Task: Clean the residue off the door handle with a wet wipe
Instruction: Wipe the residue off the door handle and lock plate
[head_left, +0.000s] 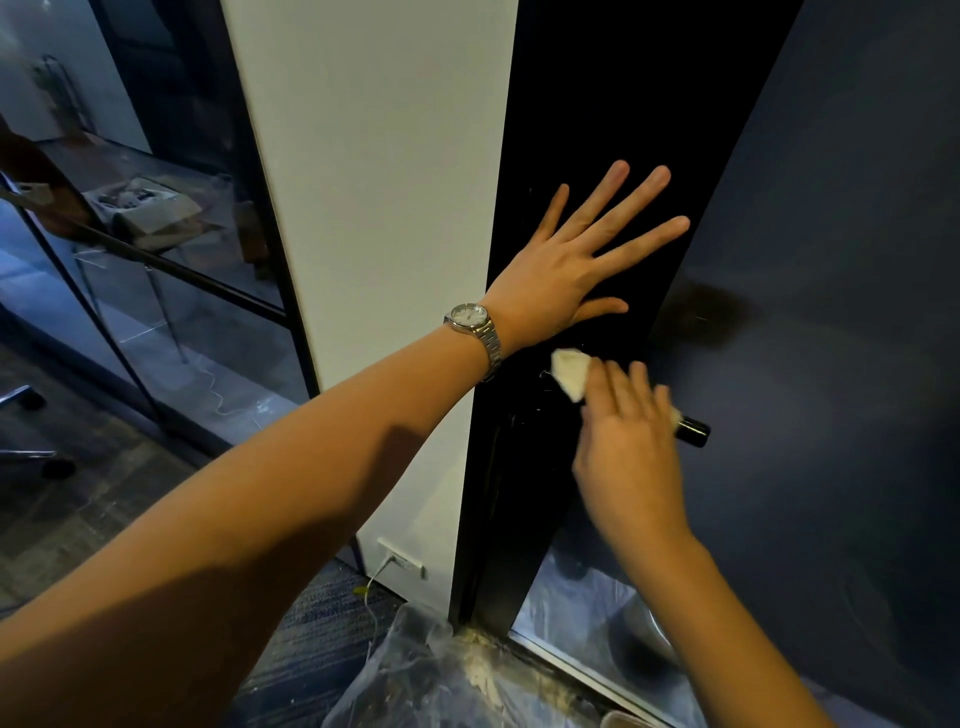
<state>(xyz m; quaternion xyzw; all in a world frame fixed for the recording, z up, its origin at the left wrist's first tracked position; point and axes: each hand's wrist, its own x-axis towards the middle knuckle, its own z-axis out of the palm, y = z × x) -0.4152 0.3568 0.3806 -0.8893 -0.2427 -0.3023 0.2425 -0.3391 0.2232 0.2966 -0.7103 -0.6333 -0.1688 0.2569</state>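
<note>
Head view: your right hand (631, 447) has its fingers closed over a pale wet wipe (570, 372), pressing it onto the dark door handle (693, 431); only the handle's far tip pokes out past your fingers, a wipe corner sticks out upper left. Your left hand (566, 270) lies flat and spread on the black door (597, 104) just above, holding nothing, a wristwatch (470, 317) on that wrist. Wiping looks under way, not finished: the handle is mostly hidden, so you can't tell how much residue is left. Scratchy marks show on the door near the handle. Containers: none clear; crumpled plastic sheeting (415, 670) on the floor below, contents not visible.
</note>
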